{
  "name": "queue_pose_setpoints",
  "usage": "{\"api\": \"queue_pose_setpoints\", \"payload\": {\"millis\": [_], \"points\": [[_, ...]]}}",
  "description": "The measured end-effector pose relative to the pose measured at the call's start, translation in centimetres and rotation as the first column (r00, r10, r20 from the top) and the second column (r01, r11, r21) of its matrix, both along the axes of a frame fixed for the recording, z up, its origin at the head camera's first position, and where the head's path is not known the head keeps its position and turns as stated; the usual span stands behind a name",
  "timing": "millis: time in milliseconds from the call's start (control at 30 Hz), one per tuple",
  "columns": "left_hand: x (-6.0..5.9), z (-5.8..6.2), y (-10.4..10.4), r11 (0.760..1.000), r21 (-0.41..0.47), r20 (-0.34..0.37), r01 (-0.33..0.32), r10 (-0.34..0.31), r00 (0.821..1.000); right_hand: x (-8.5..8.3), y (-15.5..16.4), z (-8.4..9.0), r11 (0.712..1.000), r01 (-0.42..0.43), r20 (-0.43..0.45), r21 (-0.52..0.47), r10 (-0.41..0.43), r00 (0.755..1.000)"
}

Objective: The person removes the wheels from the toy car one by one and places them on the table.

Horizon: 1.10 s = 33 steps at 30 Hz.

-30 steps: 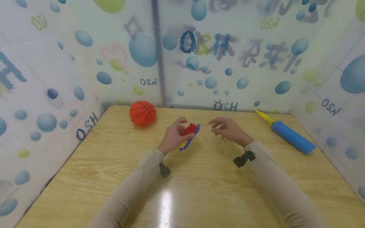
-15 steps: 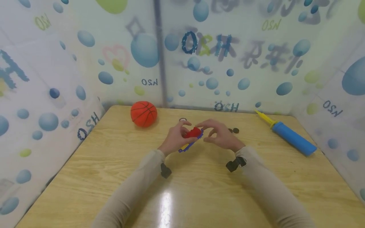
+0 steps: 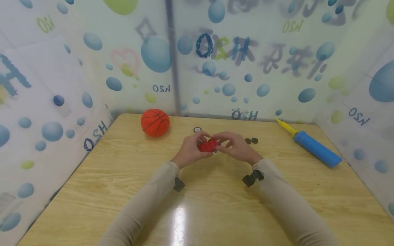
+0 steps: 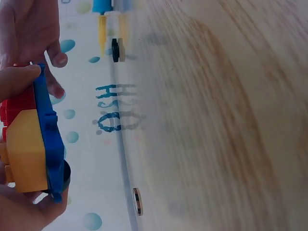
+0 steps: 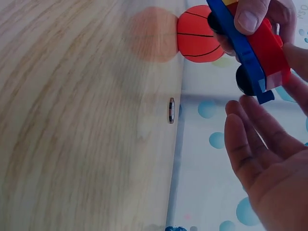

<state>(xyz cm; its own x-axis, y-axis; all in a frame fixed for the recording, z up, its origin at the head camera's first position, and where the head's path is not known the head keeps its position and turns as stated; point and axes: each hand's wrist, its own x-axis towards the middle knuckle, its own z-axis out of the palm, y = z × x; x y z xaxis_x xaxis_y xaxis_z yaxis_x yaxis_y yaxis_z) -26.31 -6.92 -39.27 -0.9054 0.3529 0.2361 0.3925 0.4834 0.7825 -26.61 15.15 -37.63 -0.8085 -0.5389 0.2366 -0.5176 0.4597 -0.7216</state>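
A: Closed in now. Right hand (image 3: 238,147), off to the side a sec ago, up against the toy car (image 3: 208,145) and meeting the left hand (image 3: 191,151) over the surface (image 3: 215,205).

B: And the car — tipped on edge before w/ blue base showing, now tucked level between both hands. Only the red top visible from the head cam.

A: Left fingers (image 4: 19,79) curled round it, pinching red and yellow blocks (image 4: 24,149) against the blue base (image 4: 48,130). One black wheel (image 4: 65,171) peeking below.

B: Right wrist cam: thumb (image 5: 250,17) pressing on the blue base (image 5: 238,48); right-hand fingers (image 5: 245,144) mostly straight, spread just under the car, not clearly touching. Black wheel (image 5: 244,79) on that side too.

A: Looks like a two-handed hold set up, prob. for working on a part of the car.

B: Containers? None in view. Loose bits only: basketball (image 3: 155,122) well left of the car, small ring (image 3: 197,129) just behind it, two dark discs (image 3: 251,140) just right of it, blue pump (image 3: 311,145) w/ yellow nozzle far right of it.
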Motion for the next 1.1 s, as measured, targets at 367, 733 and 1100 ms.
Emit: {"api": "queue_pose_setpoints", "payload": {"millis": [367,733,1100], "points": [[0.0,-0.2,0.1,0.999,-0.046,-0.079,0.018,-0.022,0.997,0.0,-0.1,-1.2,0.997,-0.020,0.093,-0.070,0.027,0.995],[0.1,-0.3,-0.2,0.998,-0.063,-0.210,0.005,-0.018,0.977,0.5,-0.6,-1.0,0.980,0.074,0.150,-0.185,-0.046,0.988],[-0.3,-1.0,-0.8,0.949,0.290,0.146,-0.128,0.088,0.985,0.7,-0.7,-0.7,0.950,0.195,0.093,-0.244,-0.177,0.980]]}}
